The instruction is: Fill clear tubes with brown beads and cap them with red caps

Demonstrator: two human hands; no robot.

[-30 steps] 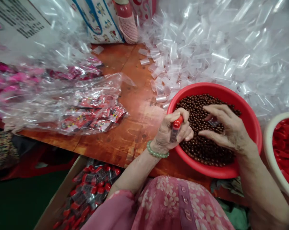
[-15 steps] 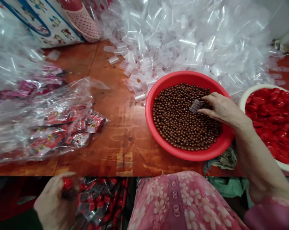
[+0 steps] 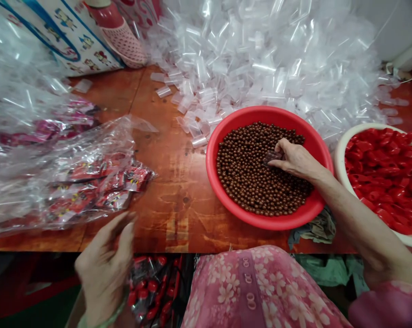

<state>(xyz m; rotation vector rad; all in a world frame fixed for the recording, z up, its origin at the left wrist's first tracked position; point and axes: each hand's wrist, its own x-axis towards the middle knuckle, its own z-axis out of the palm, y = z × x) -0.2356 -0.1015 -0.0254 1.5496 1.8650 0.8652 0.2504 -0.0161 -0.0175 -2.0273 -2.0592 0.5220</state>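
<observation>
My right hand [image 3: 296, 159] pinches a small clear plastic container [image 3: 272, 158] and presses it into the brown candy balls [image 3: 256, 182], which look like coated chocolate. Brown shows through its wall, so it seems at least partly filled. The balls lie in a red basin [image 3: 215, 191]. At the table's front edge, my left hand [image 3: 105, 264] is smeared by motion. Its thumb and fingers are curved and apart, and I see nothing held between them. Below and beside it are several clear containers with red caps [image 3: 153, 286].
Loose clear containers [image 3: 240, 68] are heaped behind the basin. A white basin [image 3: 342, 159] at right holds red plastic caps [image 3: 390, 177]. At left lies a clear bag [image 3: 113, 132] of red packets [image 3: 89, 171]. A pink bottle holder [image 3: 125, 43] stands behind. A rag [image 3: 320, 228] lies under the red basin.
My left hand has let go of a red-capped container and risen rightward to the table edge. My right hand has moved slightly left, and its container, clear before, now looks brown.
</observation>
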